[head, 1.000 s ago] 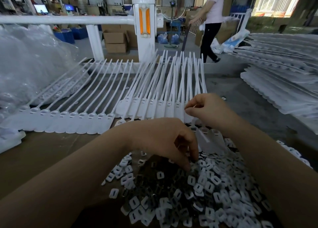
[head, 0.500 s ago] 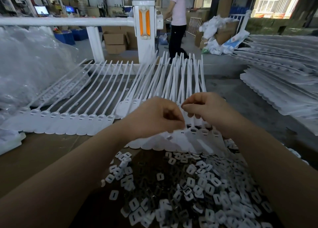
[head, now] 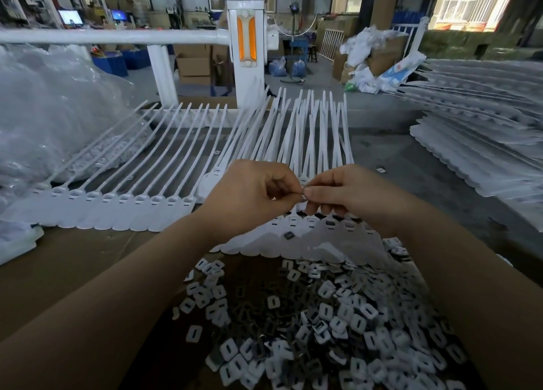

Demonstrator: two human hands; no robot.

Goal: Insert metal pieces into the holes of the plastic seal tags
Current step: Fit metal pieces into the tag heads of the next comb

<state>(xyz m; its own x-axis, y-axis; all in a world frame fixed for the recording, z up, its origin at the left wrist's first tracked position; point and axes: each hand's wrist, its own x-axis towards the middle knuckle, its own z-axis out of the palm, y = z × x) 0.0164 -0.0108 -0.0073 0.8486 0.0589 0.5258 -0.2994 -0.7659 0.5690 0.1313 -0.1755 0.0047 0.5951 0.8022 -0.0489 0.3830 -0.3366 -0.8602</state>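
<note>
My left hand [head: 249, 195] and my right hand [head: 346, 192] meet fingertip to fingertip above a strip of white plastic seal tags [head: 296, 242]. Between the tips both pinch a small metal piece [head: 303, 190]. The tag heads in this strip lie in a row with slots facing up, and one dark metal piece [head: 288, 235] lies on them. Their long tails fan away toward the white post. A heap of small metal pieces and white plastic caps [head: 323, 325] lies on the brown table just in front of me.
A second strip of seal tags [head: 117, 210] lies flat at the left. Clear plastic bags [head: 53, 119] bulge at far left. Stacks of tag strips [head: 482, 142] fill the right. A white post [head: 246, 51] and rail stand behind the table.
My left hand rose from the heap of pieces and met my right hand above the tag strip. The person walking in the background has gone out of view.
</note>
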